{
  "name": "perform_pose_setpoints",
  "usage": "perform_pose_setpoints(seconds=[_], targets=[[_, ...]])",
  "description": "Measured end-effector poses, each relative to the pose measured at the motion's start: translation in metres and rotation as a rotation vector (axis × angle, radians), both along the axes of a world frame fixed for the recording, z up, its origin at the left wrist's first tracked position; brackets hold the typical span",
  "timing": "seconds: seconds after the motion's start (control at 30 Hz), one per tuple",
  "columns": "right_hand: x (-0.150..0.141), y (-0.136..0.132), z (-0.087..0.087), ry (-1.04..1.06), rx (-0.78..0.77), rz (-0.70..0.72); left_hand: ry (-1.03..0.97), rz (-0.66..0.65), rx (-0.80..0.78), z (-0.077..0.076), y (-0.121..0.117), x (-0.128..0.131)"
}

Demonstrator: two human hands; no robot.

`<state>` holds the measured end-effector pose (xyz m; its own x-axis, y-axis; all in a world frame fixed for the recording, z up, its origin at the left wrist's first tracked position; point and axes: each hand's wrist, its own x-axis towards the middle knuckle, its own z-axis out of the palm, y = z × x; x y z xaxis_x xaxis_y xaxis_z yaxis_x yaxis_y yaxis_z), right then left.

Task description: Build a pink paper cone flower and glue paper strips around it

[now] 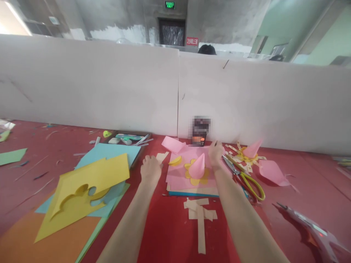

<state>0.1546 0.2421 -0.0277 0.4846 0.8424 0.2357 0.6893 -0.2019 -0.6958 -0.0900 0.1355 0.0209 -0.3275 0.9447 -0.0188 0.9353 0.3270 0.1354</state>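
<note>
Our left grip (pixel 150 168) curls loosely beside a beige strip (pixel 162 157); our right grip (pixel 216 152) is nearly closed (whether either pinches anything, we cannot tell). Between them, nearer our right, the pink cone (pixel 197 168) sits on yellow petals (pixel 195 181), its tip leaning rightward.

It looked like a craft workspace in a rough, unfinished building. Colored paper (pixel 94 193), scissors (pixel 241 171) and a glue gun (pixel 309 223) lay on the red table (pixel 170 233). Beyond the white partition (pixel 109 87), I saw patchy bare plaster (pixel 120 14), a plastic-covered doorway (pixel 172 33) and a green exit sign (pixel 170 5).
</note>
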Motion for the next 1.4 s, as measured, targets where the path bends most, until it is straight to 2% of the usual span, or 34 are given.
perform_pose_setpoints(seconds=[0.07, 0.2, 0.4, 0.57, 0.7, 0.87, 0.97, 1.07, 1.13, 1.2, 1.23, 1.3, 1.4], targets=[[-0.005, -0.002, -0.001, -0.028, -0.06, 0.006, -0.019, -0.053, -0.012, 0.0, 0.0, 0.002], [-0.016, -0.008, 0.0, -0.09, -0.144, 0.088, -0.042, -0.066, -0.041, 0.005, 0.0, 0.005], [-0.014, -0.025, 0.009, -0.118, -0.158, 0.22, -0.075, -0.059, -0.032, 0.003, 0.001, 0.011], [-0.009, -0.045, 0.011, -0.056, -0.198, 0.237, -0.153, -0.084, -0.022, -0.001, 0.007, 0.002], [-0.008, -0.083, 0.012, 0.023, -0.161, 0.245, -0.262, -0.11, -0.027, -0.006, 0.016, -0.005], [-0.017, -0.153, 0.023, 0.066, -0.08, 0.124, -0.406, -0.145, 0.014, -0.008, 0.018, -0.004], [-0.019, -0.19, 0.025, 0.091, -0.071, 0.112, -0.486, -0.146, 0.057, 0.011, 0.012, -0.002], [-0.015, -0.215, 0.015, 0.145, -0.105, 0.15, -0.56, -0.213, 0.163, 0.047, -0.002, 0.003], [-0.011, -0.223, 0.005, 0.203, -0.097, 0.183, -0.704, -0.37, 0.263, 0.07, -0.016, 0.011], [-0.008, -0.225, -0.002, 0.273, -0.064, 0.19, -0.834, -0.556, 0.227, 0.081, -0.031, 0.024], [-0.008, -0.225, -0.004, 0.29, -0.055, 0.191, -0.861, -0.607, 0.162, 0.081, -0.039, 0.032], [-0.008, -0.222, -0.006, 0.282, -0.055, 0.193, -0.857, -0.66, 0.042, 0.071, -0.054, 0.048], [-0.009, -0.22, -0.004, 0.24, -0.059, 0.207, -0.739, -0.619, -0.121, 0.041, -0.075, 0.069]])
